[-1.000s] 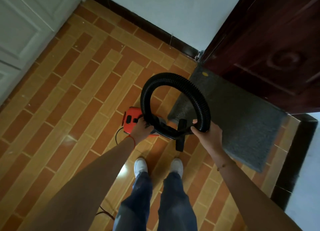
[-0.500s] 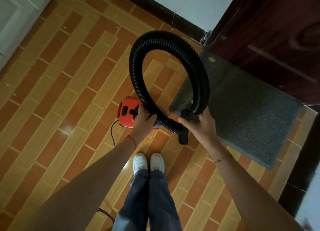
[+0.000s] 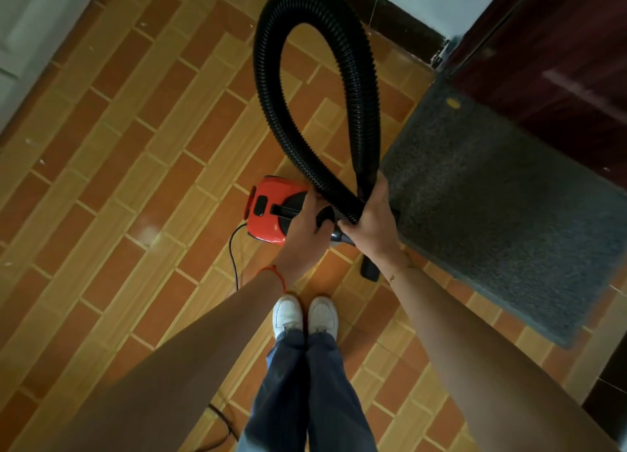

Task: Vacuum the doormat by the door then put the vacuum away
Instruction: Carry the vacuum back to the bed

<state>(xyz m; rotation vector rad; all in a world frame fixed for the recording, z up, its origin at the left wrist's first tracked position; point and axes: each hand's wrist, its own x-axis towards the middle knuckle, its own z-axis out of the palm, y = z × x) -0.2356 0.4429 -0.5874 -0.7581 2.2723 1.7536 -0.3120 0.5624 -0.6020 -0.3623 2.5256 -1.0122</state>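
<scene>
Two hands (image 3: 307, 226) (label-free) grip vacuum (image 3: 268, 210).

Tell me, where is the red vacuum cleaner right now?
In the head view, the red vacuum cleaner sits centre frame above the tiled floor, held by the left hand, left of the grey doormat.

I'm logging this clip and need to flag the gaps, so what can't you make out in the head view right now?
- Front of the red vacuum: hidden under the left hand.
- Where the black hose joins it: covered by both hands; the right hand grips the crossing.
- Nozzle: mostly behind the right wrist.
- Power cord: runs behind the left arm; plug not visible.
- Doormat: far edge meets the dark door; whether it tucks underneath is unclear.
</scene>
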